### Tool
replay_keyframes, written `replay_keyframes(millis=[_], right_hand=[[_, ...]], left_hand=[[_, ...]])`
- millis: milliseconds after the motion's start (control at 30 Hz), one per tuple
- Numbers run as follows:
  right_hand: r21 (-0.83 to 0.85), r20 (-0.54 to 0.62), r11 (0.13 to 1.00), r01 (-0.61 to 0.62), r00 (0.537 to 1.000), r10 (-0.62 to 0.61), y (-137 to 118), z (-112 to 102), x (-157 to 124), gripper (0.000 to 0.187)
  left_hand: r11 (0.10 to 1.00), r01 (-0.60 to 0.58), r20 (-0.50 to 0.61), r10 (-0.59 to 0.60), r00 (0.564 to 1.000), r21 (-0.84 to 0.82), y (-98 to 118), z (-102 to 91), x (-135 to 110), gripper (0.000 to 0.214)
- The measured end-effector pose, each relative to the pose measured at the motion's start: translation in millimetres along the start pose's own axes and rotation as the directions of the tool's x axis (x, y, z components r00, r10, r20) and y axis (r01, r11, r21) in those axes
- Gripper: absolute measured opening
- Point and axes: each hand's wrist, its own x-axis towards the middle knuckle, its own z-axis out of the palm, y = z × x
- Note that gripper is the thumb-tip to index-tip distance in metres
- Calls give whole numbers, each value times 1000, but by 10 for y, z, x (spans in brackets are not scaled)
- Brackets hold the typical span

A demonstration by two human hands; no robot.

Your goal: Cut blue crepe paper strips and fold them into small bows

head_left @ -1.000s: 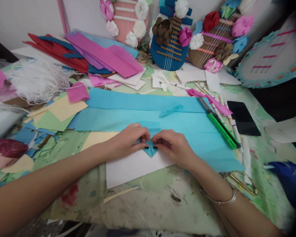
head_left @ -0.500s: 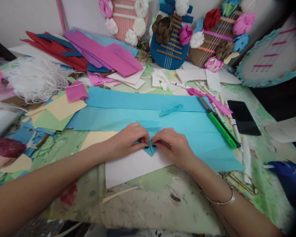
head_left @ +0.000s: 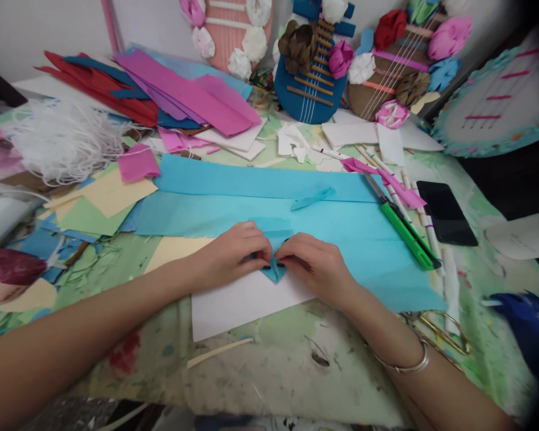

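Note:
A small folded piece of blue crepe paper (head_left: 276,274) comes to a point between my hands, over a white sheet (head_left: 233,308). My left hand (head_left: 240,248) pinches its left side, and my right hand (head_left: 314,260) pinches its right side. Curled fingers hide most of the piece. Behind and under it lies a large blue paper sheet (head_left: 242,179), creased lengthwise. A narrow twisted blue strip (head_left: 313,198) rests on that sheet. At its right side lies a green utility knife (head_left: 408,236) with the blade out.
Gold-handled scissors (head_left: 442,332) lie beside my right forearm, near a black phone (head_left: 447,212). White string (head_left: 65,143) and paper scraps (head_left: 94,209) cover the left. Folded coloured papers (head_left: 188,90) and decorated paper instruments (head_left: 312,84) stand at the back.
Both hands stay nearly in place, still pinching the blue piece. The fingertips have shifted only slightly, and the view has moved a little.

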Motion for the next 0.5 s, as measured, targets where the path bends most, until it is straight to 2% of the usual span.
replay_keyframes(millis=[500], right_hand=[[-27,17,999,27,999,-27,-2,8,-12,17]], left_hand=[[1000,-7,18,7,1000,-8,-9,-20,-11,13]])
